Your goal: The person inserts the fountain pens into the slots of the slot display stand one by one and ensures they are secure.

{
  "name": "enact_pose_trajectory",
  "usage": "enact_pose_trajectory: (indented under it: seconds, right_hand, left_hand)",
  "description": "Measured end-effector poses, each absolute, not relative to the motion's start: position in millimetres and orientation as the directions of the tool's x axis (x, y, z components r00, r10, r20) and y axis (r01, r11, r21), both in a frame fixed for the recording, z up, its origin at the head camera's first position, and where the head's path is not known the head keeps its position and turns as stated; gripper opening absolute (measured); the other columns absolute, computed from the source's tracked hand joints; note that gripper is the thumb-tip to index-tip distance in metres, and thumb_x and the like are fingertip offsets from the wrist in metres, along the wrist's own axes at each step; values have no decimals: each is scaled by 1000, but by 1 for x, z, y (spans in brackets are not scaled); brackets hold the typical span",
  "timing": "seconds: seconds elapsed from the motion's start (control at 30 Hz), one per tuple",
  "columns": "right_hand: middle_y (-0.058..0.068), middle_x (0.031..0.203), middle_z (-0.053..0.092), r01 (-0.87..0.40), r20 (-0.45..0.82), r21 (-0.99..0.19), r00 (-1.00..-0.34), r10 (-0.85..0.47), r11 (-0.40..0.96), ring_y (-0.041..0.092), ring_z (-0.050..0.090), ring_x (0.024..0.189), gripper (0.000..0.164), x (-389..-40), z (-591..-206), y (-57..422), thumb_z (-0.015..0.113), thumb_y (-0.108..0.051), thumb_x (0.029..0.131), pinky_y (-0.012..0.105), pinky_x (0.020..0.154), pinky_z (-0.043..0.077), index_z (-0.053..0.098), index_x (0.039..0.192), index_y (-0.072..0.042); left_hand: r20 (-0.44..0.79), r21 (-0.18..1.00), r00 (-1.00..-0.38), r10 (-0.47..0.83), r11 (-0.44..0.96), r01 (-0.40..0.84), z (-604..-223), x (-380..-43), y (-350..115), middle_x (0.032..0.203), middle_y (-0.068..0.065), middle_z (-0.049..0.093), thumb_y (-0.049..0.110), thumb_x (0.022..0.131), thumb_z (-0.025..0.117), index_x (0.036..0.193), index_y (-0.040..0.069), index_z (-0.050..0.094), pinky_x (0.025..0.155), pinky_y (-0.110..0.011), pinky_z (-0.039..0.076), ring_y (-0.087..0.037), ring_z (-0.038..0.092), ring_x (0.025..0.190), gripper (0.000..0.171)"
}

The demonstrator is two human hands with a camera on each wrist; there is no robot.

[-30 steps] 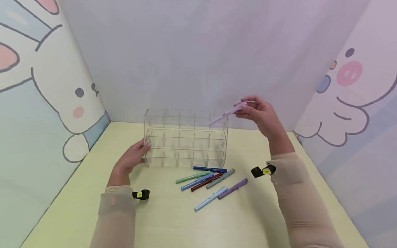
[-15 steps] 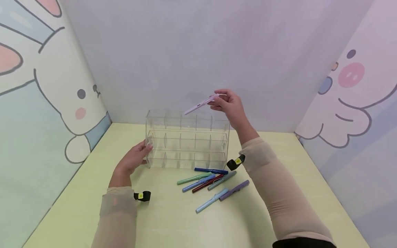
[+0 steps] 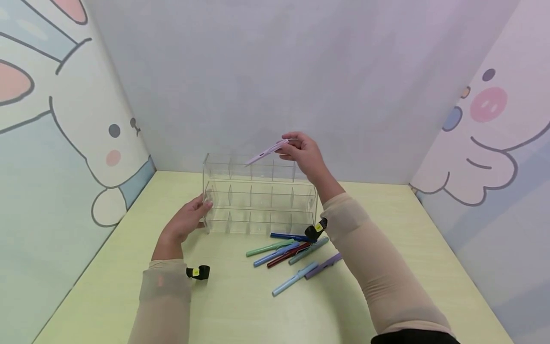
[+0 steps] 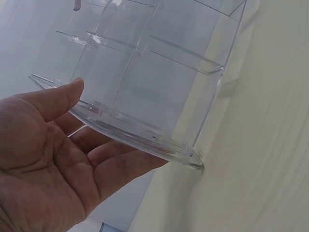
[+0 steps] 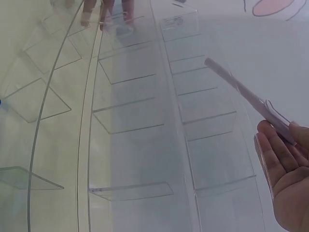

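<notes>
A clear acrylic rack (image 3: 260, 200) with three tiers of small compartments stands on the table. My left hand (image 3: 187, 220) grips its left side panel, and in the left wrist view the thumb (image 4: 67, 99) lies on one side of the panel's edge, the fingers on the other. Above the top tier, my right hand (image 3: 304, 154) pinches a pale lilac pen (image 3: 265, 153) near its clip end. The pen slants down to the left, its free tip over the compartments in the head view. In the right wrist view the same pen (image 5: 236, 86) appears beside the clear tiers.
In front of the rack lie several pens: dark blue (image 3: 285, 236), green (image 3: 268, 248), blue (image 3: 275, 255), dark red (image 3: 285, 257), grey-green (image 3: 307, 252), light blue (image 3: 293, 281) and purple (image 3: 320, 268). My right forearm partly covers the purple one. A pale wall (image 3: 275, 71) rises behind.
My right hand has carried the lilac pen leftward from the rack's right end to above its top tier, rising and then dipping slightly. My left hand keeps its hold on the rack.
</notes>
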State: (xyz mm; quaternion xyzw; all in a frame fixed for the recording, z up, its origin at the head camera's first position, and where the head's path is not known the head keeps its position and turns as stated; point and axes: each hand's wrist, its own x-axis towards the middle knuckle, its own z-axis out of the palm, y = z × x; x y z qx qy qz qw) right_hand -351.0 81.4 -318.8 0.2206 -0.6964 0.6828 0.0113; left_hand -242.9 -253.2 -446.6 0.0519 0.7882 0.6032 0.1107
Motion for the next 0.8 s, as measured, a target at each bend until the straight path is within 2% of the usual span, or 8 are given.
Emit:
enact_pose_trajectory:
  seconds: [0.23, 0.43, 0.8]
  right_hand:
    - [16, 117, 66, -354, 317, -934, -878, -358, 42, 25, 68, 106, 26, -345, -318, 72, 60, -12, 98, 41, 93, 56, 60, 124, -6]
    - [13, 115, 66, -373, 302, -920, -870, -391, 118, 22, 68, 105, 26, -346, -320, 64, 61, -14, 98, 32, 90, 57, 62, 123, -8]
    - [13, 118, 64, -375, 258, -901, -866, -427, 217, 30, 64, 113, 31, -344, -322, 53, 60, -18, 98, 31, 93, 56, 62, 128, -9]
  left_hand:
    - [-122, 960, -971, 204, 272, -63, -445, -242, -253, 154, -21, 36, 40, 106, 41, 159, 23, 13, 108, -62, 37, -43, 40, 137, 63]
    - [-124, 961, -970, 207, 267, -66, -445, -243, -252, 155, -20, 35, 38, 106, 40, 159, 24, 13, 109, -63, 36, -43, 39, 138, 61]
    - [-140, 958, -971, 196, 274, -83, -445, -243, -253, 153, -21, 37, 40, 106, 40, 159, 26, 11, 109, -60, 38, -42, 40, 138, 62]
